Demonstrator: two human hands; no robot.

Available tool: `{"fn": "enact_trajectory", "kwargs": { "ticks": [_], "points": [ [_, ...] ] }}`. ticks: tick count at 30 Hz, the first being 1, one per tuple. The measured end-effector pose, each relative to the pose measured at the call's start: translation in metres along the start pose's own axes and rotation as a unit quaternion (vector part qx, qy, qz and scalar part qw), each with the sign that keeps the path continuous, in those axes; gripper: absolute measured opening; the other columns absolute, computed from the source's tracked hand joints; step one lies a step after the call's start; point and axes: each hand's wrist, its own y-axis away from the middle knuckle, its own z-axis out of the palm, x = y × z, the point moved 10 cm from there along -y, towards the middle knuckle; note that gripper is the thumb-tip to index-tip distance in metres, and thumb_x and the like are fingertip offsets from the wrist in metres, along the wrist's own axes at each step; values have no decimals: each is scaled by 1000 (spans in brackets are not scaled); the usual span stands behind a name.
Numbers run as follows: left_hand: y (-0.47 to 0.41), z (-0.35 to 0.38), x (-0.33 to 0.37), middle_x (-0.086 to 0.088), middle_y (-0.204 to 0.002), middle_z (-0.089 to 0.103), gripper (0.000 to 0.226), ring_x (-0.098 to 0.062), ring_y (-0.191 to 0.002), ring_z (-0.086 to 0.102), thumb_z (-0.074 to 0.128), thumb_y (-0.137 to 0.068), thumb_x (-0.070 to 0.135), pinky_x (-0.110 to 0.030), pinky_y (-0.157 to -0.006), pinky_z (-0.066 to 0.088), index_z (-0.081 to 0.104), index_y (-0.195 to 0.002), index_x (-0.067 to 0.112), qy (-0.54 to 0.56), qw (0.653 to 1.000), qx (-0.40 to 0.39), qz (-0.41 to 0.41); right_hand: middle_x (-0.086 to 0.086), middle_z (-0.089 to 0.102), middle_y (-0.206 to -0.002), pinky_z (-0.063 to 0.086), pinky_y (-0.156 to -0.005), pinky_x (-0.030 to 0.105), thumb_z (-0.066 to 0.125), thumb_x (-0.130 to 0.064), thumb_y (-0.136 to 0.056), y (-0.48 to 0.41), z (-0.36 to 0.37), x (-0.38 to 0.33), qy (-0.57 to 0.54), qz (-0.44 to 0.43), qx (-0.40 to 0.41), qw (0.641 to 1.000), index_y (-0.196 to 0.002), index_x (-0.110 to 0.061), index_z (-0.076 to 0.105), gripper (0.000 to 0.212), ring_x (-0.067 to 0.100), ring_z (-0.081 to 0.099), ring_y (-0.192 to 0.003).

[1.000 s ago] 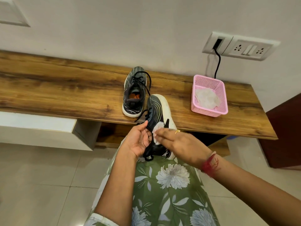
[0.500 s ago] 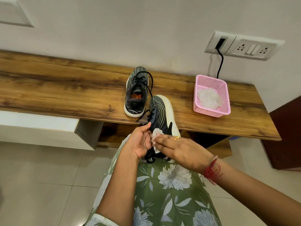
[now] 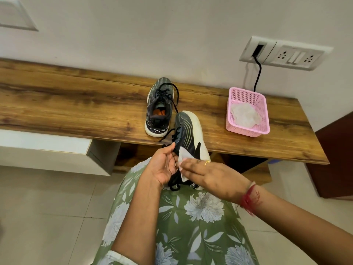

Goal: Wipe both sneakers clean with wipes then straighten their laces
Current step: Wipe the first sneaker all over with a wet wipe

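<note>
Wiping the held sneaker (image 3: 188, 131) over the lap (image 3: 191, 217), just off the tabletop's (image 3: 76, 111) near edge: left hand (image 3: 164, 166) grips its laced side, right hand (image 3: 212, 173) presses a wipe (image 3: 183, 155) flat-fingered against the upper. I judge the unpinched wipe could slide off, or dangling laces (image 3: 176, 133) snag. Second sneaker (image 3: 159, 106) stands at that edge. Heel and left fingertips are hidden.
</note>
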Motion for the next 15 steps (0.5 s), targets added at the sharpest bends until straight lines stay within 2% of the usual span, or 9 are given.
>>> {"fn": "enact_trajectory", "kwargs": {
  "ticks": [1,3,5,9,13,15],
  "points": [
    [1,1,-1,-11,-81,72,33,-18,-71,69,42,-99,28,-29,-77,55,64,-99,3,0,1000,0,-2,9,61,-124,36,-97,26,61,-4,-70,1,0,-2,7,-8,-2,1000,-120,-7,62,50,22,58,-114],
    [1,5,1,-11,-82,72,35,-18,-74,68,41,-99,28,-30,-86,50,65,-100,3,3,1000,-7,3,11,60,-125,41,-94,28,61,2,-68,3,-9,19,-18,57,29,998,-121,-5,60,54,24,58,-114],
    [0,8,5,-8,-79,73,34,-15,-70,69,40,-100,27,-27,-84,49,64,-100,4,13,1000,-12,13,13,59,-126,46,-91,30,66,9,-64,5,-15,28,-34,99,59,993,-121,-4,59,59,26,59,-113],
    [2,6,4,-10,-74,71,34,-17,-65,69,41,-100,26,-26,-69,56,63,-95,2,7,1000,-13,4,13,56,-130,46,-97,33,48,-3,-84,9,3,-18,14,-23,23,999,-125,-4,56,42,26,52,-121],
    [2,13,11,-10,-78,73,33,-16,-70,71,39,-101,25,-26,-77,54,62,-101,2,41,999,-26,17,17,59,-125,39,-100,36,57,1,-73,11,-15,8,32,71,88,993,-121,0,59,48,28,57,-116],
    [4,13,11,-10,-77,73,34,-17,-68,71,39,-100,27,-26,-73,55,62,-100,2,36,999,-29,8,17,57,-127,44,-99,39,54,-1,-79,11,-6,-9,28,25,73,997,-122,0,57,44,29,54,-119]
  ]
}}
